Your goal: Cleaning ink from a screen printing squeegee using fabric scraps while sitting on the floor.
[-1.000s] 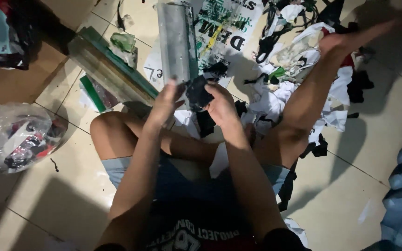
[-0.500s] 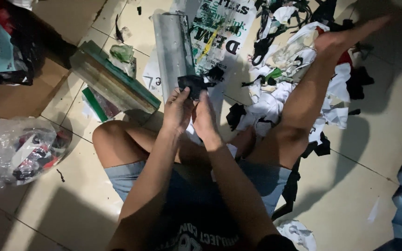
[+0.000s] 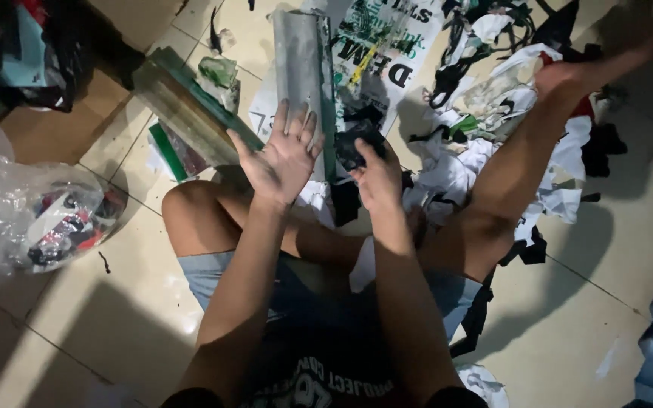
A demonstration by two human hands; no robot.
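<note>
The head camera looks down on a person seated on a pale tiled floor (image 3: 606, 302), one knee bent at the left and the other leg stretched out to the far right. The right hand (image 3: 376, 177) is closed around a small crumpled scrap of black fabric (image 3: 357, 143), which bunches out above the thumb and forefinger, just right of the scene's middle. The right forearm rises straight from the lap, the back of the hand turned toward the camera. The left hand (image 3: 281, 159) holds nothing: its fingers are spread wide and point to the far side, palm facing away, and it hovers just left of the scrap, close to it but apart. Behind the left hand's fingers lies a long grey flat metal bar (image 3: 296, 68), running from near to far, with a dark green edge along its right side. Whether the fingertips touch the bar cannot be told. To the left of the bar lies a slanted stack of green-edged framed panels (image 3: 183, 106). A white printed paper sheet with dark lettering (image 3: 394, 53) lies on the far side of the scrap. A heap of white and black cloth cuttings (image 3: 485, 143) spreads to the right around the outstretched leg. At the far left sits a clear plastic bag of coloured scraps (image 3: 47, 219).
</note>
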